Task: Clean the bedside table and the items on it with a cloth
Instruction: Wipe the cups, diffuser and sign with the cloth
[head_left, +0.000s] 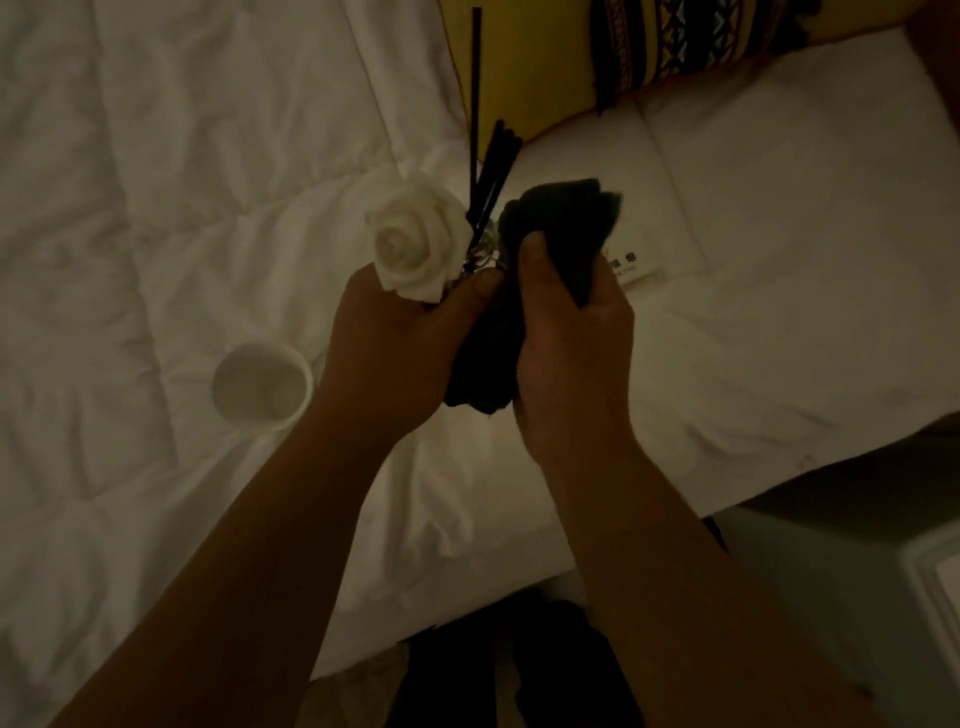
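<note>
Left hand (395, 338) grips the base of a reed diffuser with a white rose (415, 244) and black sticks (485, 166) pointing to 12 o'clock; right hand (566, 338) clutches a dark cloth (550, 223) bunched against it, mid-frame above the bed (156, 156). White cup (262, 384) lies on the bed at 9 o'clock of the hands, patterned yellow pillow (649, 47) at 1 o'clock. Tabletop corner (930, 571) at 4 o'clock.

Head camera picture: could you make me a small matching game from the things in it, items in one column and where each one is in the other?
Things:
1. white rose-shaped flower
2. dark crumpled cloth
3. white round cup
4. yellow patterned cushion

Places:
A. lying on the white quilt
B. gripped in the right hand
C. at the top of the picture
D. held in the left hand

Pairs: 1-D, 2-B, 3-A, 4-C
</note>
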